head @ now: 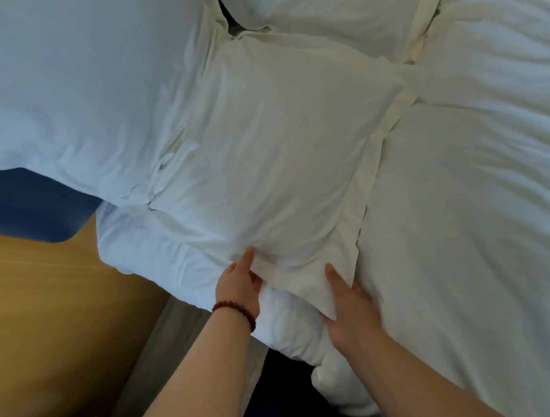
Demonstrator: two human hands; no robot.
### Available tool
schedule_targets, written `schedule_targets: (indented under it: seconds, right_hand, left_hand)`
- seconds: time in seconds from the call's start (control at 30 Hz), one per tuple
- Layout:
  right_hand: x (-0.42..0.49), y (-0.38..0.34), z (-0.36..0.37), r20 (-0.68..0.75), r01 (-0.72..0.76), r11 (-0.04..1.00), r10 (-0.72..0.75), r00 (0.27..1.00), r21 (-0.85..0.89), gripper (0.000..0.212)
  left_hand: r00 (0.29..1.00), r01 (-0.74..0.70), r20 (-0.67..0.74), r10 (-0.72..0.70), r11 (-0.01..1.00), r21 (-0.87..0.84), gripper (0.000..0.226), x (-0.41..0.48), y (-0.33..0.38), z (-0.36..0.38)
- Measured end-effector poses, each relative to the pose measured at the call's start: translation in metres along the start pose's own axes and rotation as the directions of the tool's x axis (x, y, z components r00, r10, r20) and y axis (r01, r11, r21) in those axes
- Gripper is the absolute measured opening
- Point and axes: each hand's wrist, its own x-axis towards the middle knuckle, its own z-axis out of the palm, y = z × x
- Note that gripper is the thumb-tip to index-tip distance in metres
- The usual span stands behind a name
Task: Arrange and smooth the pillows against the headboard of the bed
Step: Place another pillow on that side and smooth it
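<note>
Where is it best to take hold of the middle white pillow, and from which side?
Grip the middle white fabric pillow by its flat near hem, at both near corners, probably coming from the camera's side. That flange lies loose on top; the other edges butt against neighbouring pillows.

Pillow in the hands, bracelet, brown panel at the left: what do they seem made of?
The pillow looks like white woven cloth, likely cotton, matt: it creases finely. The bracelet has round dark red beads, slightly glossy; wood, stone or glass, I cannot tell. The panel seems wood or veneer, smooth, honey brown with a soft sheen; its grain is too blurred to confirm.
</note>
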Motion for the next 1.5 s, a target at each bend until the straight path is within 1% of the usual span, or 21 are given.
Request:
schedule_targets:
  seconds: [0.03, 0.07, 0.1, 0.17, 0.23, 0.33, 0.43, 0.5, 0.6, 0.67, 0.7, 0.8, 0.87, 0.93, 0.97, 1.03, 1.13, 1.2, 1.3, 1.37, 1.5]
  right_hand:
    - [-0.002, 0.007, 0.003, 0.033, -0.091, 0.993, 0.089, 0.995, 0.08, 0.047]
    - [0.0, 0.015, 0.001, 0.061, -0.131, 0.99, 0.127, 0.99, 0.056, 0.049]
    - [-0.001, 0.021, -0.001, 0.023, -0.065, 0.998, 0.065, 0.998, -0.013, 0.052]
    - [-0.004, 0.019, 0.0, -0.036, -0.014, 1.0, 0.013, 0.999, -0.026, 0.055]
    - [-0.003, 0.012, -0.001, -0.086, 0.082, 0.996, -0.084, 0.993, -0.029, 0.046]
    - [-0.005, 0.015, -0.003, -0.099, 0.128, 0.992, -0.127, 0.987, -0.001, 0.044]
    - [-0.006, 0.036, 0.004, -0.019, -0.037, 0.996, 0.039, 0.999, 0.083, 0.042]
    - [0.001, 0.054, 0.017, 0.044, -0.119, 0.991, 0.116, 0.992, 0.054, 0.04]
    - [0.012, 0.083, 0.05, 0.117, -0.163, 0.986, 0.158, 0.98, 0.033, 0.031]
    - [0.021, 0.101, 0.079, 0.117, -0.166, 0.986, 0.162, 0.98, 0.027, 0.02]
    - [0.025, 0.108, 0.094, 0.101, -0.16, 0.986, 0.155, 0.983, 0.038, 0.02]
    - [0.04, 0.12, 0.125, 0.02, -0.094, 0.985, 0.092, 0.996, 0.148, 0.031]
    - [0.043, 0.121, 0.126, -0.003, -0.047, 0.985, 0.049, 0.999, 0.167, 0.019]
    - [0.043, 0.124, 0.122, -0.025, -0.004, 0.978, 0.01, 1.0, 0.21, 0.012]
    - [0.042, 0.127, 0.122, -0.041, 0.026, 0.968, -0.016, 0.999, 0.249, 0.015]
    - [0.041, 0.137, 0.129, -0.051, 0.063, 0.953, -0.05, 0.997, 0.297, 0.034]
    - [0.04, 0.151, 0.153, 0.002, 0.012, 0.966, -0.013, 1.0, 0.26, 0.042]
    - [0.041, 0.153, 0.168, 0.002, 0.002, 0.965, -0.002, 1.0, 0.263, 0.042]
    - [0.044, 0.152, 0.175, -0.08, 0.079, 0.956, -0.059, 0.995, 0.282, 0.043]
    - [0.045, 0.153, 0.17, -0.138, 0.133, 0.96, -0.101, 0.985, 0.246, 0.044]
    - [0.036, 0.157, 0.169, -0.119, 0.1, 0.981, -0.081, 0.99, 0.167, 0.031]
  left_hand:
    - [0.997, 0.034, 0.067, -0.029, 0.996, -0.083, 0.025, -0.002, 0.002, -0.003]
    - [0.995, 0.043, 0.099, -0.031, 0.991, -0.125, 0.023, -0.006, 0.003, -0.005]
    - [0.994, 0.046, 0.103, -0.031, 0.988, -0.148, 0.022, -0.011, 0.005, -0.006]
    - [1.0, 0.009, 0.027, -0.005, 0.985, -0.172, 0.016, -0.014, 0.004, -0.011]
    - [0.998, -0.022, -0.055, 0.015, 0.991, -0.131, 0.011, -0.015, 0.0, -0.016]
    - [0.999, -0.001, -0.039, -0.005, 0.99, -0.138, 0.015, -0.011, -0.002, -0.019]
    - [0.997, 0.058, 0.051, -0.049, 0.977, -0.204, 0.028, -0.002, 0.011, -0.025]
    - [0.994, 0.066, 0.1, -0.044, 0.971, -0.228, 0.03, 0.01, 0.028, -0.034]
    - [0.993, 0.028, 0.117, 0.001, 0.969, -0.247, 0.033, 0.031, 0.06, -0.046]
    - [0.995, -0.025, 0.088, 0.051, 0.963, -0.269, 0.033, 0.045, 0.084, -0.055]
    - [0.994, -0.054, 0.072, 0.077, 0.959, -0.277, 0.032, 0.053, 0.095, -0.061]
    - [0.988, -0.133, 0.048, 0.148, 0.964, -0.232, 0.013, 0.071, 0.125, -0.081]
    - [0.985, -0.169, 0.019, 0.172, 0.979, -0.114, 0.006, 0.076, 0.132, -0.094]
    - [0.987, -0.161, 0.019, 0.162, 0.986, -0.041, 0.01, 0.078, 0.129, -0.106]
    - [0.988, -0.146, 0.038, 0.148, 0.988, -0.046, 0.012, 0.079, 0.129, -0.11]
    - [0.985, -0.131, 0.105, 0.139, 0.988, -0.079, 0.015, 0.083, 0.135, -0.115]
    - [0.956, -0.199, 0.206, 0.208, 0.978, -0.062, 0.02, 0.1, 0.168, -0.121]
    - [0.961, -0.223, 0.153, 0.23, 0.973, -0.065, 0.028, 0.11, 0.194, -0.126]
    - [0.97, -0.24, 0.038, 0.239, 0.971, 0.0, 0.01, 0.115, 0.208, -0.139]
    - [0.969, -0.248, -0.005, 0.248, 0.969, 0.021, 0.007, 0.111, 0.207, -0.146]
    - [0.976, -0.216, 0.025, 0.217, 0.976, -0.04, 0.005, 0.102, 0.207, -0.152]
